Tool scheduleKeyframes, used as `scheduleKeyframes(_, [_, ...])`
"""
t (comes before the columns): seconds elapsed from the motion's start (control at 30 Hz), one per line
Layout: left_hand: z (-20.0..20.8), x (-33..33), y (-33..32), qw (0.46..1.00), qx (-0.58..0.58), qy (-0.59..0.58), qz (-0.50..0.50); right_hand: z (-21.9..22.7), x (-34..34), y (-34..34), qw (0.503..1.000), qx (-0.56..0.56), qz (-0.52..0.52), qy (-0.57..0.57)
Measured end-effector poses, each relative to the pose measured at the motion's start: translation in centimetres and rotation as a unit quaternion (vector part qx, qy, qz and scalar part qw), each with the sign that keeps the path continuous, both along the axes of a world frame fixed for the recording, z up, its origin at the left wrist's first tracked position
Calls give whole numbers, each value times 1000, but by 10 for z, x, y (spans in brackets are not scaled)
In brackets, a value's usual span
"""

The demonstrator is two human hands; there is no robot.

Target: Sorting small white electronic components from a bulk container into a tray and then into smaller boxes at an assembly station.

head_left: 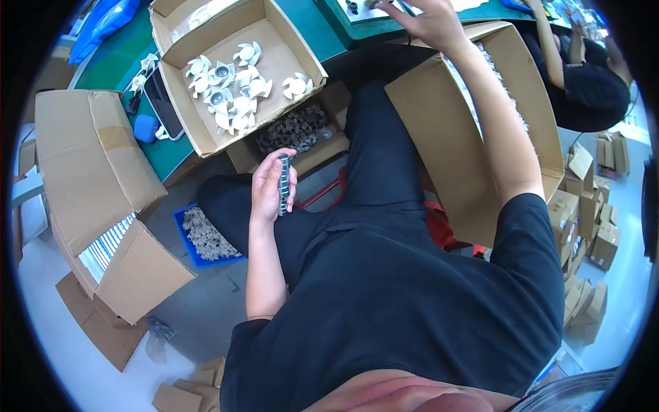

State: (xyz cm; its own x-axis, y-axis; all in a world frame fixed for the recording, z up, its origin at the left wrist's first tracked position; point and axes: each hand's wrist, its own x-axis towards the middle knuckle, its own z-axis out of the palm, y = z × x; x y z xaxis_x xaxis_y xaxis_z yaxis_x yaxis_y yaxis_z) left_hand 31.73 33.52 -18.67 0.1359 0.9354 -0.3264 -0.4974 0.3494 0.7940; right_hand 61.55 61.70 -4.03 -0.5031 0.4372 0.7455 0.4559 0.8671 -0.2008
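My left hand [268, 189] is wrapped round a short upright stack of dark ring-shaped pieces [284, 184] with pale lines between them, held above my left thigh. My right hand [434, 26] reaches out to the far bench, partly cut off by the top edge. Its fingertips close at a small greyish part [371, 3] over a pale board [360, 12]; what they pinch is too small to make out. A dark round piece [352, 6] lies on that board. White fan impellers [240, 89] lie in an open cardboard box [274, 48] at the far left.
Below the bench, a carton [322, 154] holds many small grey parts. A large open carton [439, 130] stands under my right arm. At the left are a blue tray [199, 257] of grey pieces, tall cartons [89, 151] and a phone [163, 103]. Another person [583, 89] sits far right.
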Motion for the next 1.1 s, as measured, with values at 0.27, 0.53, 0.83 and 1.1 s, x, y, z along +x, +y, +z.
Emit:
scheduleKeyframes(0.27, [15, 16, 10, 1000, 10, 7, -21, -37, 52, 36, 945, -245, -216, -26])
scheduleKeyframes(0.53, [30, 10, -24, 1000, 24, 0, -11, -20, 4, -22, 905, -322, 15, 278])
scheduleKeyframes(0.83, [42, 9, -64, 999, 26, 15, -18, -44, -20, -39, 949, -168, -104, 245])
scheduleKeyframes(1.1, [47, 22, -66, 999, 26, -43, -16, 30, -107, -157, 984, -77, 156, 41])
